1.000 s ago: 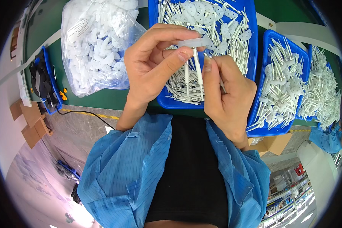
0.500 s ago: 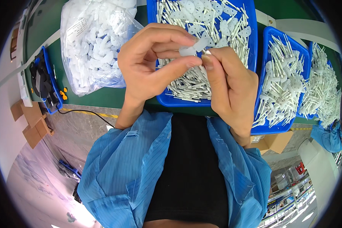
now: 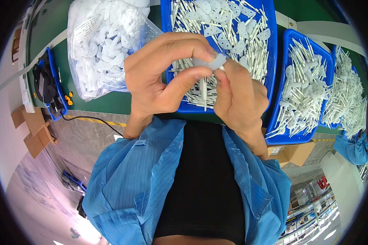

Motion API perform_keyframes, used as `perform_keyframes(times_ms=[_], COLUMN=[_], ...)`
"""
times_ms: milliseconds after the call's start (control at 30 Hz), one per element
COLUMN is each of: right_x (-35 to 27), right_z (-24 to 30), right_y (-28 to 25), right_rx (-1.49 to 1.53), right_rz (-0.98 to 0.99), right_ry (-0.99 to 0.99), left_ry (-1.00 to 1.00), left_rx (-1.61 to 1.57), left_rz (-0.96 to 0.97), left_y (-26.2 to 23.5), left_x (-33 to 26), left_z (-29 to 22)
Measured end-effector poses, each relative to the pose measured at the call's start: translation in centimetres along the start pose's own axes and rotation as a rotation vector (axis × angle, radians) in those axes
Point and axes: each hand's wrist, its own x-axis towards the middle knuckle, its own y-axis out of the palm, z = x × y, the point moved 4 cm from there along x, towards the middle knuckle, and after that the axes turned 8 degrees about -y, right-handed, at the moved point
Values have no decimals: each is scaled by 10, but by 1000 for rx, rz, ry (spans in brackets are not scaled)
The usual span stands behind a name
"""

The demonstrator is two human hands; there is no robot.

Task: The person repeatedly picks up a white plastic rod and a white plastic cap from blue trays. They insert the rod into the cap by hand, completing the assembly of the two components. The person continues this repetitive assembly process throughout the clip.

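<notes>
Head view: disc (image 3: pixel 218 62) aloft, rod (image 3: pixel 205 92) dangling!

Left hand (image 3: pixel 161 77), fingers pinched, grips the disc above the blue tray (image 3: pixel 272 49); right hand (image 3: pixel 241 92) presses its edge, grip hidden. One rod looks fitted; a second, can't tell.

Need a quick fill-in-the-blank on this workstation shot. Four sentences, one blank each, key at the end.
1. The left hand pinches a white piece between its fingers and its ____.
2. The right hand is on the ____ side of the left hand in the picture.
3. The bag of white parts lies to the ____ of the big tray.
4. The parts in the far-left tray are coloured ____.

Missing words: thumb; right; left; black.
</notes>
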Motion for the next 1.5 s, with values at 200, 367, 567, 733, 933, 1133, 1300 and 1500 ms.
perform_keyframes(times_ms=[200, 367, 567, 733, 933, 1133, 1300, 1500], right_x=[-8, -8, 3, -5, -9, -32, -56, -7], right_z=[-19, -27, -17, -15, -11, -36, -38, -18], right_y=[2, -2, -8, 2, -36, -138, -204, -125], right_rx=[225, 171, 370, 406, 585, 39, -472, -289], right_rz=[26, 122, 198, 36, -83, -377, -92, -138], right_ry=[-76, 3, 291, 488, 707, 727, 902, 732], left_ry=[-114, -143, 66, 369, 116, -191, -228, -214], left_rx=[-108, 105, 122, 256, -63, 403, 779, 705], left_rz=[7, 272, 93, 74, 23, 84, 70, 105], left_y=[2, -3, -4, 1, 23, 25, 38, 36], left_x=[-6, 4, -10, -14, 4, 19, 5, 0], left_z=[-6, -9, 5, 2, 13, 40, 71, 70])
